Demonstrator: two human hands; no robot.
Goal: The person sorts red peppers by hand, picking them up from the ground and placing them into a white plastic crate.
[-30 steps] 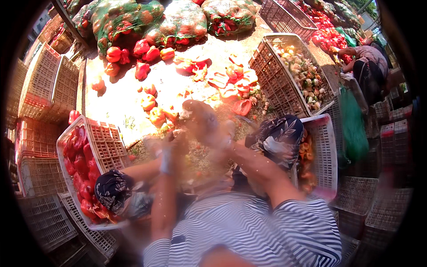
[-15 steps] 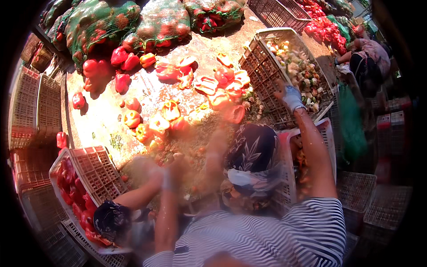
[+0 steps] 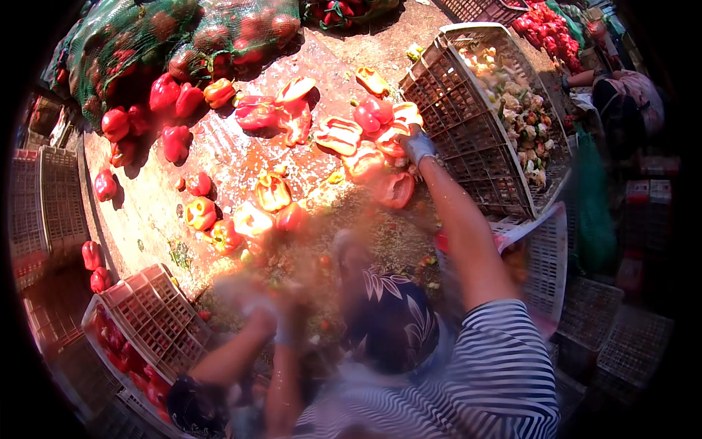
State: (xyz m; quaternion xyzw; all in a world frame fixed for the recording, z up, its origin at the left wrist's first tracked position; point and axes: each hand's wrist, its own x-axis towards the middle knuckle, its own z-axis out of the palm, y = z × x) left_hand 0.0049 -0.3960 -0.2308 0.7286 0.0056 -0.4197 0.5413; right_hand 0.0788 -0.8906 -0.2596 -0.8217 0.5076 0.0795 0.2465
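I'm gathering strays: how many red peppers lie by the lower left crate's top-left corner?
2: one glossy red pepper beside the pale plastic crate, another just above it; more may be hidden.

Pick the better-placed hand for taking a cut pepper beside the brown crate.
Right, probably: the right hand is right at the cut peppers, arm outstretched, whereas the left hand, blurred, is nearer the body and apart from them.
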